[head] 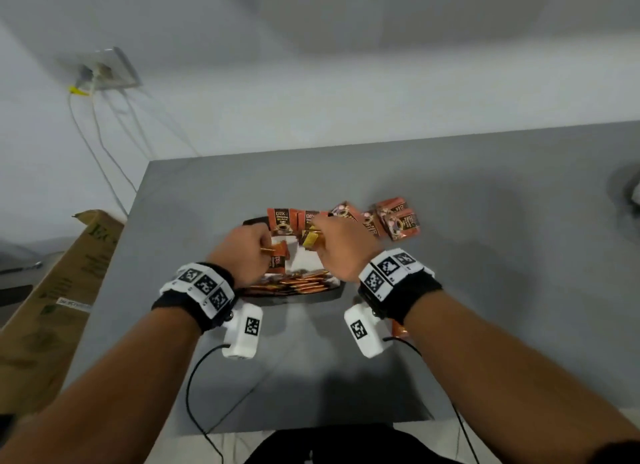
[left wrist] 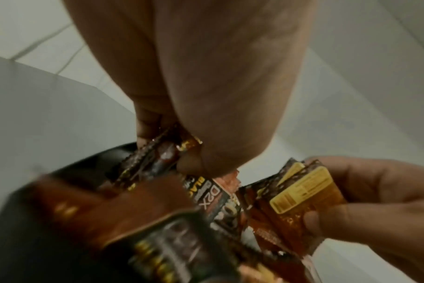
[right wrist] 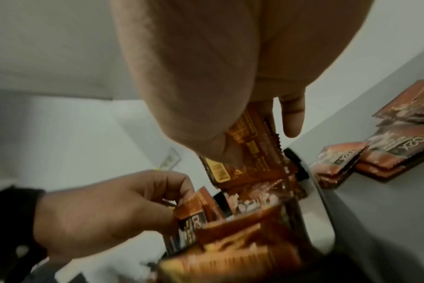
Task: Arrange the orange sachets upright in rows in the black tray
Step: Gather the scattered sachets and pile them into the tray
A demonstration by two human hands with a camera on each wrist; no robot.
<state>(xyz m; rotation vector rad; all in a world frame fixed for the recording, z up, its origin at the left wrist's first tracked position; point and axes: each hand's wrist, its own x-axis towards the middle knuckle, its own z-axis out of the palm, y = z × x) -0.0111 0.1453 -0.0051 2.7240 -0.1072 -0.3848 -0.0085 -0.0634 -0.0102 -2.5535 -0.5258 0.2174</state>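
Note:
The black tray (head: 254,222) lies mid-table. Orange sachets (head: 282,221) stand upright along its far side and a row of them (head: 301,283) fills its near side. Over the tray my left hand (head: 266,252) pinches a small bunch of sachets (head: 278,257), seen close up as a held bunch (left wrist: 155,155). Just to its right, my right hand (head: 317,236) grips a few sachets (head: 311,239) with yellow label panels (left wrist: 303,195). The right wrist view shows those right-hand sachets (right wrist: 249,153) next to the left hand (right wrist: 109,210).
Several loose sachets (head: 398,221) lie flat on the grey table right of the tray, and one more (head: 400,330) by my right wrist. A cardboard box (head: 52,290) stands off the table's left edge. A wall socket (head: 104,68) with cables is behind.

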